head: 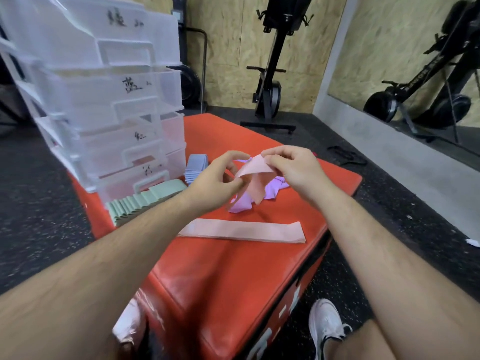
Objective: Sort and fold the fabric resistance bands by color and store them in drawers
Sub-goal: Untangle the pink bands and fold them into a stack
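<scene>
Both hands hold one pink band (255, 178) in the air above the red padded box (233, 276). My left hand (215, 178) pinches its lower left end; my right hand (293, 170) pinches its upper edge. Under it lies a loose heap of purple bands (272, 188). A stack of pink bands (241, 231) lies flat and stretched out nearer to me. Folded green bands (140, 203) stand in a row at the left, and folded blue bands (196, 167) are stacked beside the white drawer unit (109, 100).
The translucent drawer unit stands on the box's far left corner, its drawers labelled with handwritten characters and partly pulled out. Exercise machines (272, 74) stand by the plywood wall behind. My white shoes (326, 326) rest on the dark rubber floor on either side of the box.
</scene>
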`<state>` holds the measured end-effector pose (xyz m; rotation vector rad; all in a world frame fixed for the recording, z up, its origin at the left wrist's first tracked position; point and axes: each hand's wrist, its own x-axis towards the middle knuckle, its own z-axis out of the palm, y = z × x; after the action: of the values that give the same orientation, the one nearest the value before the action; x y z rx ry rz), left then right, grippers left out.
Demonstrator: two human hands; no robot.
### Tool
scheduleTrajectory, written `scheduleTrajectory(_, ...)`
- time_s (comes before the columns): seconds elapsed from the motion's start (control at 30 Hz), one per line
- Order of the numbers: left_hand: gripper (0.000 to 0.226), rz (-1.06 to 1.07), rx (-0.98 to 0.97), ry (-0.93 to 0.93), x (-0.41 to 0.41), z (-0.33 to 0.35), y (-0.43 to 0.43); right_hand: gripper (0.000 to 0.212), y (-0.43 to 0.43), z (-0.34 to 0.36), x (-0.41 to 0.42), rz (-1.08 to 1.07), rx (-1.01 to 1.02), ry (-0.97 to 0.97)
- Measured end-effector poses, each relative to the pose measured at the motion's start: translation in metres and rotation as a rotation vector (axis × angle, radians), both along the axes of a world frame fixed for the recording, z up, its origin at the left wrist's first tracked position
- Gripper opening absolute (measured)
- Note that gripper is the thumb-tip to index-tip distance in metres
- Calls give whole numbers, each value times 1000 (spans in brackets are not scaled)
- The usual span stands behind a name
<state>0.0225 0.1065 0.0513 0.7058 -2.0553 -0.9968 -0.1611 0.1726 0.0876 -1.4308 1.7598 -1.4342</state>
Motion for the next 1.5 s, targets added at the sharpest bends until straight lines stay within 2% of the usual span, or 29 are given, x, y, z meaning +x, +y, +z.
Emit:
scheduleTrajectory(0.07, 21, 29, 57, 51, 6, 2, 2, 12, -3, -1, 8, 84, 46, -56)
scheduleTrajectory(0.13, 16, 100, 83, 44, 12, 3, 2, 32, -5, -4, 14, 169, 91, -71)
scheduleTrajectory(0.2, 13, 136, 168, 78, 17, 4, 3, 41, -7, -8, 20, 176, 128, 18)
scheduleTrajectory(0.27, 15, 143, 258, 81, 23, 6, 1, 34, -10, -14, 26, 145, 153, 133)
scheduleTrajectory(0.4, 20, 85, 275, -112, 43, 8, -8, 19, -11, -17, 23, 112, 159, 324)
scheduleTrajectory(0.5, 14, -16, 319, -232, 63, 9, -11, 13, -6, -17, 10, 178, 188, 407)
scheduleTrajectory(0.57, 21, -85, 333, -310, 72, 10, -12, 4, -1, -18, 4, 233, 269, 488)
scheduleTrajectory(0.63, 24, -140, 349, -341, 78, 8, -14, 8, 1, -19, -4, 251, 338, 532)
scheduleTrajectory(0.7, 14, -155, 369, -329, 82, 6, -16, 16, 3, -18, -12, 255, 409, 533)
scheduleTrajectory(0.83, 19, -68, 408, -279, 87, -4, -26, 27, 20, -10, -22, 321, 542, 485)
scheduleTrajectory(0.97, 29, 24, 392, -325, 92, -11, -31, 24, 29, -7, -41, 325, 617, 503)
scheduleTrajectory(1.07, 13, 101, 381, -326, 94, -18, -32, 27, 34, -15, -59, 288, 631, 411)
scheduleTrajectory(1.13, 15, 162, 367, -342, 93, -25, -34, 26, 36, -23, -68, 250, 647, 361)
scheduleTrajectory(1.23, 6, 287, 236, -478, 89, -37, -37, 22, 35, -37, -72, 206, 670, 357)
scheduleTrajectory(1.37, 11, 372, 20, -666, 82, -46, -37, 19, 28, -57, -73, 182, 674, 435)
scheduleTrajectory(1.5, 16, 356, -58, -747, 78, -58, -39, 17, 23, -73, -73, 143, 640, 611)
